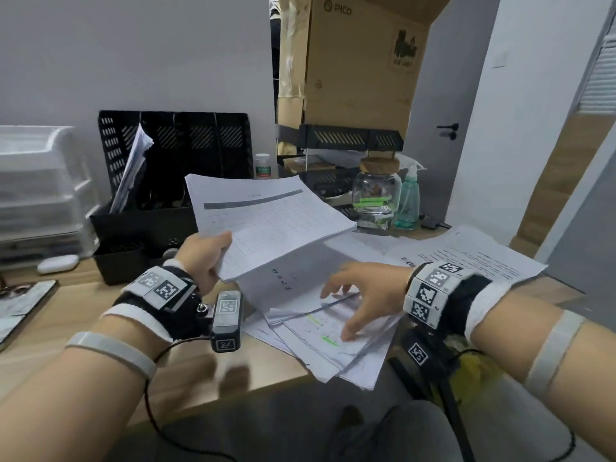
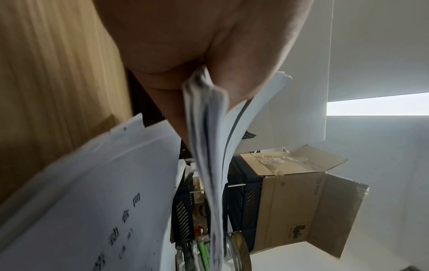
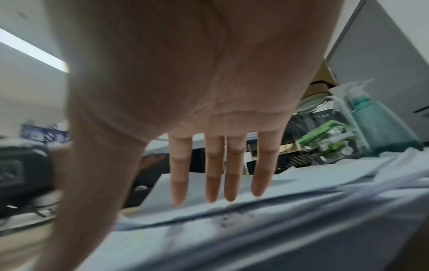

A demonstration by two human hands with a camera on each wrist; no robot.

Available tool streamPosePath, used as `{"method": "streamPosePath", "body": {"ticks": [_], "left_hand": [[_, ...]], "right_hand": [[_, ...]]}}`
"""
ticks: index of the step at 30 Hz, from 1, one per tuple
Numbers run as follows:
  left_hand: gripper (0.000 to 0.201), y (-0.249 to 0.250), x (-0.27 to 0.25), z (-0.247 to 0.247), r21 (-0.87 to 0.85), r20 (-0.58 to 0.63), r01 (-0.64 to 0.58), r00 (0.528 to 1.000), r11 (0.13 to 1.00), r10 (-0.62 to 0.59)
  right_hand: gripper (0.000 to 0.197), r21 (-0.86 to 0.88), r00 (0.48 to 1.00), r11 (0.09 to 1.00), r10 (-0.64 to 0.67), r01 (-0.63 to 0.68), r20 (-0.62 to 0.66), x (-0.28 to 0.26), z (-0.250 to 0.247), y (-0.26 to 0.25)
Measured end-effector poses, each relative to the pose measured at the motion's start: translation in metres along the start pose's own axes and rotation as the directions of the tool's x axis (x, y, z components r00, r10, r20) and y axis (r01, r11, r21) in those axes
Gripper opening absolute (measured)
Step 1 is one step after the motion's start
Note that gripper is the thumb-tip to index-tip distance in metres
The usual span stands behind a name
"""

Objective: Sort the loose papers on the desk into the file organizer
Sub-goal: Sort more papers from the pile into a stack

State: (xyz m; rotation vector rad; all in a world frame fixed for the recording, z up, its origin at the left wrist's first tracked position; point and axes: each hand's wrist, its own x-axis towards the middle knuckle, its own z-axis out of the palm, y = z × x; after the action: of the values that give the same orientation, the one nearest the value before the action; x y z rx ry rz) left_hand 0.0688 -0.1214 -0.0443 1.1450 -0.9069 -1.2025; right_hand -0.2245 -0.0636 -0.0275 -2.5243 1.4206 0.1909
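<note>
My left hand (image 1: 208, 258) pinches the near corner of a stapled sheaf of printed forms (image 1: 266, 221), lifted above the desk; the left wrist view shows its edge (image 2: 209, 146) clamped between thumb and fingers. My right hand (image 1: 360, 295) hovers flat over the messy pile of loose papers (image 1: 333, 338), fingers (image 3: 218, 174) straight and spread, holding nothing. The black file organizer (image 1: 173, 181) stands at the back left of the desk with a few sheets (image 1: 131, 168) leaning in its left slot.
A clear drawer unit (image 1: 40, 188) stands at far left. A glass jar (image 1: 376, 198) and a green spray bottle (image 1: 408, 201) sit behind the papers, under a black shelf carrying a cardboard box (image 1: 353, 61). More sheets (image 1: 466, 255) spread rightward.
</note>
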Motion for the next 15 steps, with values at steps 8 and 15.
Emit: {"method": "streamPosePath", "body": {"ticks": [8,15], "left_hand": [[0.031,-0.012,-0.02,-0.013,0.001,0.02,0.045,0.999,0.999,-0.045],[0.035,-0.03,-0.033,-0.014,0.047,0.051,0.125,0.991,0.991,-0.127]], "right_hand": [[0.075,-0.055,0.983,0.985,-0.158,0.163,0.091,-0.016,0.009,-0.006],[0.023,0.197,0.983,0.964,-0.182,0.176,0.011,-0.02,0.008,0.02]]}}
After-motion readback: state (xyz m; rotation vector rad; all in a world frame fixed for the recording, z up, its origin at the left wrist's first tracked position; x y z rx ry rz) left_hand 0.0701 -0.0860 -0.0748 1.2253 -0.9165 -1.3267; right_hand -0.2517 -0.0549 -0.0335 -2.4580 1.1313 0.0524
